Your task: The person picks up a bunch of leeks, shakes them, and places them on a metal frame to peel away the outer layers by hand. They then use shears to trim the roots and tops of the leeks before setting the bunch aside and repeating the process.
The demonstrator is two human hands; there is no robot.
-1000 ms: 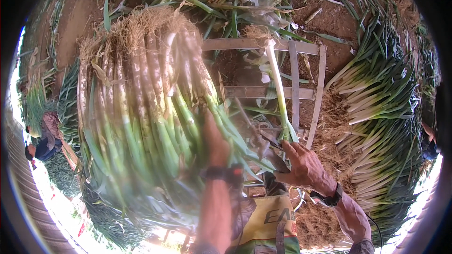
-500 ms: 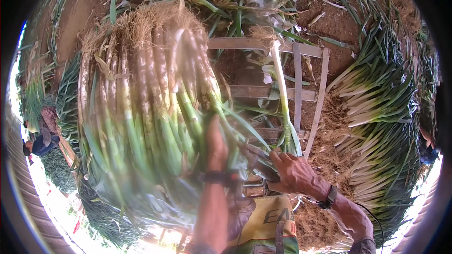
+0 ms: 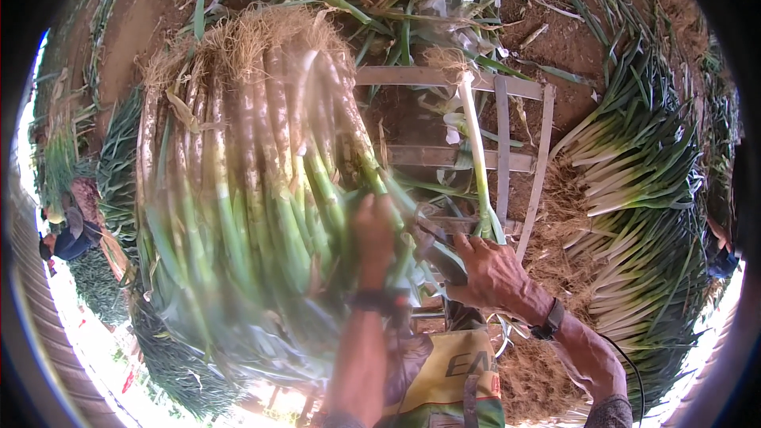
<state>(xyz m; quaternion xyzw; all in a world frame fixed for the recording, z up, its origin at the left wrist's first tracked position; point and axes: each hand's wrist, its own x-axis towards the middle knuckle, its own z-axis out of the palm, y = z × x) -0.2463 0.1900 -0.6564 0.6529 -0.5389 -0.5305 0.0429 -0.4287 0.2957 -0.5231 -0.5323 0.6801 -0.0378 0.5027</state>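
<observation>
A thick row of unpeeled green onions (image 3: 250, 135), roots at the far end and soil on the stems, lies on the left. My left hand (image 3: 374, 234), smeared by motion, is closed around the green part of an onion at the row's right edge. My right hand (image 3: 495, 273) has its fingers bent around a dark grey elongated tool (image 3: 450, 263), whose kind is partly hidden. Just beyond the right fingers rests a clean white-stemmed green onion (image 3: 474, 135), roots far, its green leaves partly hidden near my hand.
A slatted rack (image 3: 503, 135) supports the clean onion. Cleaned green onions (image 3: 626, 182) are heaped on the right, roots inward. Stripped leaves (image 3: 396, 0) litter the soil beyond. A yellow and green printed sack (image 3: 444, 364) lies near me. Another person's dark-covered part (image 3: 75, 242) shows far left.
Both hands have shifted slightly: the left a little rightward, the right a little away from me together with the grey tool. The clean onion has barely moved.
</observation>
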